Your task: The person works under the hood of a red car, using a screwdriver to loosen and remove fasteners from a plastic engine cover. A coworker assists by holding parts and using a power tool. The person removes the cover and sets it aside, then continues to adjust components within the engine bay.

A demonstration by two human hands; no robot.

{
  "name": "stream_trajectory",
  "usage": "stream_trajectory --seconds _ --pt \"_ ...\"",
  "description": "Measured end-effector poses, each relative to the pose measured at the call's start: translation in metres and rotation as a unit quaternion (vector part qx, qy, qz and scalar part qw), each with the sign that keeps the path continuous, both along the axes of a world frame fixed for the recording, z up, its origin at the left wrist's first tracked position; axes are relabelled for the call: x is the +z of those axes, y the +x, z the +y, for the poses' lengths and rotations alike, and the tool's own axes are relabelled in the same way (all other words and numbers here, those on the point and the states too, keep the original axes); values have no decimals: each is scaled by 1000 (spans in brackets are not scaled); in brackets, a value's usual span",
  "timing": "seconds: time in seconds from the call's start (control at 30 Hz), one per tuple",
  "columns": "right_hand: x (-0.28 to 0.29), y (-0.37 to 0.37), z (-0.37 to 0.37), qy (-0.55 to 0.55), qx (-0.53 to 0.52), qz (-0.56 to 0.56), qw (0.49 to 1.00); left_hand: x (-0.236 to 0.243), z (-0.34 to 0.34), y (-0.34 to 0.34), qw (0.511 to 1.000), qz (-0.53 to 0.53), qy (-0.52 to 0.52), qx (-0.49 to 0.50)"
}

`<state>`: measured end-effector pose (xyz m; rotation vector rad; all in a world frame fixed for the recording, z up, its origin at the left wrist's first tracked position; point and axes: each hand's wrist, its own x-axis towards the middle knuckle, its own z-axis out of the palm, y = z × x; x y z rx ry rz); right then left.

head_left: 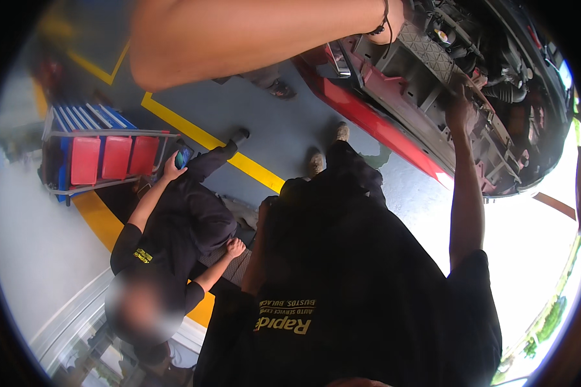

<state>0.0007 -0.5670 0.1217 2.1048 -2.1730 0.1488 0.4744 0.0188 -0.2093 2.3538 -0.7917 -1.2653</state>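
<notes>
So I'm watching this one red car (384,129) sitting at upper right, its engine bay (507,87) showing, and my right hand (461,116) is reaching to the exposed front structure, near a black ribbed hose (507,95). Fingers are getting lost in shadow, so I honestly can't tell if they're gripping or just touching. My left hand (265,205) is hanging low beside the dark trousers (352,174), mostly hidden, so no clue on that grip either. One co-worker's arm (258,35), wearing a dark bracelet (379,29), is reaching into the same front end. Farther out, one seated co-worker (174,219) is holding one phone (183,157), and one rack (103,134) is carrying three red panels (114,158).
</notes>
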Motion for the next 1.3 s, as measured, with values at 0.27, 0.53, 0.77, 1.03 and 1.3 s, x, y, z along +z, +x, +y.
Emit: stream_trajectory --seconds 0.27,0.53,0.77,1.03,1.3 --pt "5 4 3 17 -13 4 1000 1 18 98 992 -83 -48 -88" --pt "20 15 9 52 -54 -22 997 63 4 262 951 -194 -112 -212" --pt "25 19 15 43 -43 -35 998 117 -77 340 909 -234 -166 -302" --pt "18 23 26 -5 -25 -51 998 189 -148 321 882 -226 -217 -351" --pt "7 23 113 -141 67 -129 979 221 -160 278 884 -233 -218 -343"
